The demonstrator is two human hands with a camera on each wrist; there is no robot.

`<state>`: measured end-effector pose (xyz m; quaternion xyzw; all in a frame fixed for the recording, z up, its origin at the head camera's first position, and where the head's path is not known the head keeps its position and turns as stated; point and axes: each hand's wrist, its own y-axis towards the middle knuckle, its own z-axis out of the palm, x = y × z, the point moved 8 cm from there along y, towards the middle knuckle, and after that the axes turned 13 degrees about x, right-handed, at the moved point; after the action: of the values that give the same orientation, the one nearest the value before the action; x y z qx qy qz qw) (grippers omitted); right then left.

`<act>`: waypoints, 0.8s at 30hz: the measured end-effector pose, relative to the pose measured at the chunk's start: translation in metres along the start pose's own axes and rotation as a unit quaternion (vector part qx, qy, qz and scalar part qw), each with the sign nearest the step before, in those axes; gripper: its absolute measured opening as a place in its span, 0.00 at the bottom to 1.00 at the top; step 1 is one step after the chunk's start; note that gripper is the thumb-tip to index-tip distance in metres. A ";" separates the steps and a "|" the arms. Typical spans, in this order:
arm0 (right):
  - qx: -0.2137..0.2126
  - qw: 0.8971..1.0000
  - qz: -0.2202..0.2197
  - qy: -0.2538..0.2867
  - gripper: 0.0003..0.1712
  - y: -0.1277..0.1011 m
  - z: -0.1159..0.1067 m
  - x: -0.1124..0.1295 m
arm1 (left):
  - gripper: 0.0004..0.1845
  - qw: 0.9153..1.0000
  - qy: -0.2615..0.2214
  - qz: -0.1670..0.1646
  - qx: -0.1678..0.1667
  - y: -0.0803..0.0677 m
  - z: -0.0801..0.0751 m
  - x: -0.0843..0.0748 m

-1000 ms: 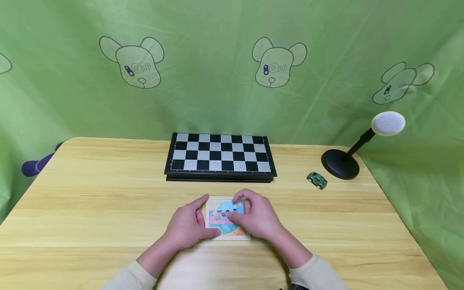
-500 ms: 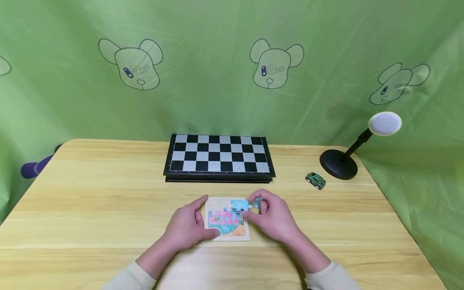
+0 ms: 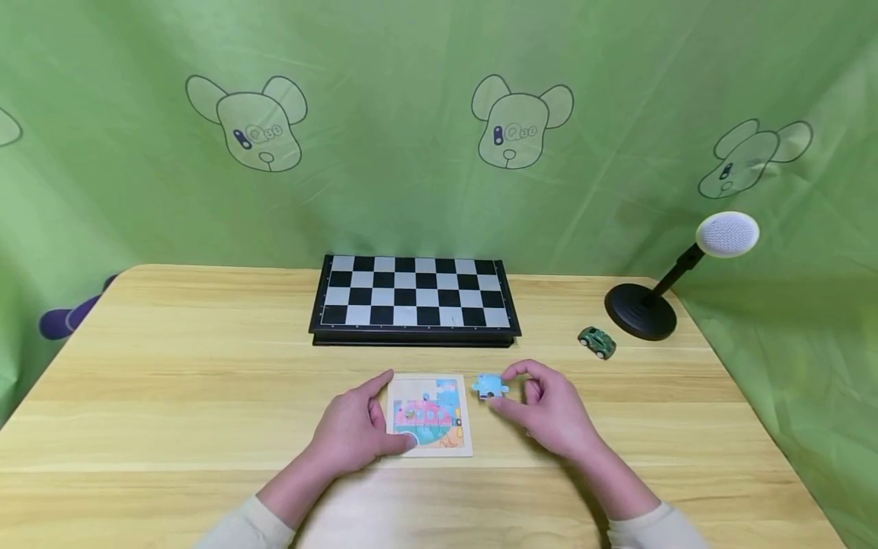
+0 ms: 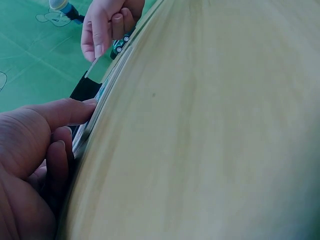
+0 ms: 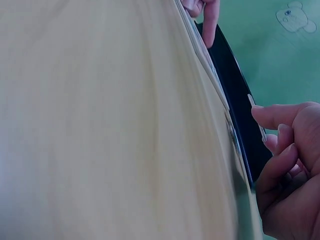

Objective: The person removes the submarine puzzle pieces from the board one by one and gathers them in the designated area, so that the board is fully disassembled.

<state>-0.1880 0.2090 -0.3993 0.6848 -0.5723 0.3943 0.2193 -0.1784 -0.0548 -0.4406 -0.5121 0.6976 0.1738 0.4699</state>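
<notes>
A small puzzle board (image 3: 430, 418) with a pink and blue picture lies on the wooden table (image 3: 206, 381). My left hand (image 3: 376, 415) holds its left edge, thumb at the top corner and fingers curled at the bottom corner. The left wrist view shows that left hand (image 4: 35, 150) against the puzzle board's rim (image 4: 95, 120). My right hand (image 3: 503, 389) pinches a light blue puzzle piece (image 3: 489, 386) between thumb and index finger, just right of the board's top right corner. The right wrist view shows the puzzle piece (image 5: 256, 116) edge-on at my right hand's fingertips (image 5: 265, 112).
A folded chessboard (image 3: 414, 297) lies behind the puzzle board. A small green toy car (image 3: 598, 342) and a black stand with a white round head (image 3: 727, 235) sit at the back right. Green cloth hangs behind and around the table.
My right hand has lifted the blue piece off the board's upper part and carried it right, past the board's edge. The left hand has stayed on the board.
</notes>
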 end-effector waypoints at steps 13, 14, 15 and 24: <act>-0.011 1.000 0.020 -0.008 0.21 0.001 -0.022 -0.029 | 0.55 1.000 0.001 -0.003 0.000 0.000 0.000 0.001; -0.012 1.000 0.021 -0.009 0.21 0.001 -0.023 -0.031 | 0.55 1.000 0.002 -0.002 -0.001 0.000 0.000 0.001; -0.011 1.000 0.022 -0.011 0.21 0.001 -0.024 -0.033 | 0.55 1.000 0.002 -0.002 -0.002 0.001 0.000 0.001; -0.014 0.998 0.047 -0.037 0.20 0.004 -0.028 -0.048 | 0.55 1.000 0.005 0.001 -0.004 0.001 0.000 0.001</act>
<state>-0.2015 0.2583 -0.4212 0.6681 -0.6172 0.3706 0.1881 -0.1794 -0.0550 -0.4418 -0.5143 0.6998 0.1742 0.4641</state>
